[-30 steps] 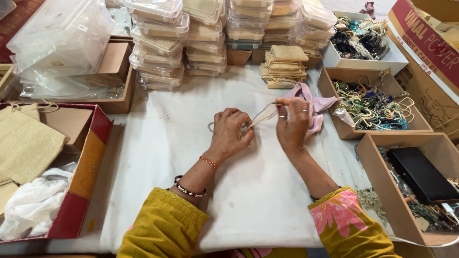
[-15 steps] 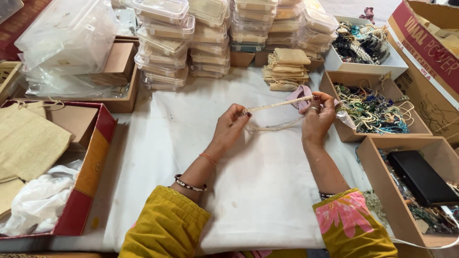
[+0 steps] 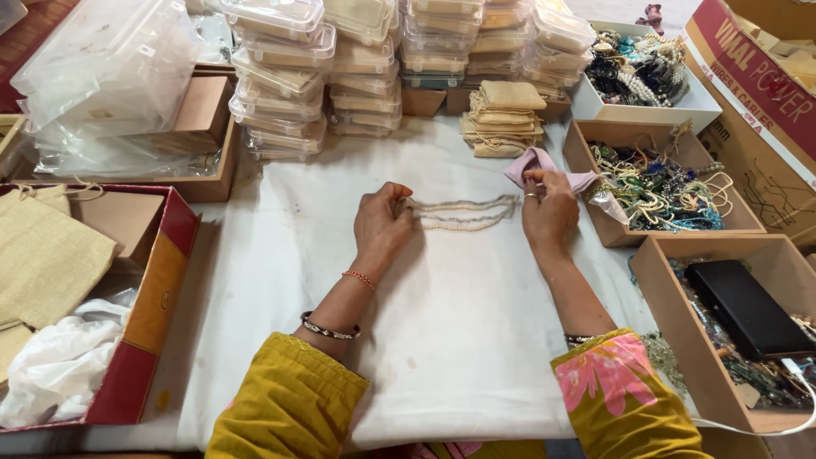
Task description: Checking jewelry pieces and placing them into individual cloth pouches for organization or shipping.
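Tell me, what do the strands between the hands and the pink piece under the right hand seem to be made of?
The strands look like small beads, pale cream and grey with a dull sheen; whether pearl, glass or plastic cannot be told. The pink piece seems soft matte cloth, since it folds and creases under the right hand. The left hand pinches the strands' other end.

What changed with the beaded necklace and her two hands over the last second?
The hands drew apart: the left hand and right hand stretched the beaded necklace out from a bunched loop into long strands lying on the white cloth. The right hand still grips the pink cloth. The stacked clear boxes and jewellery trays stayed put.
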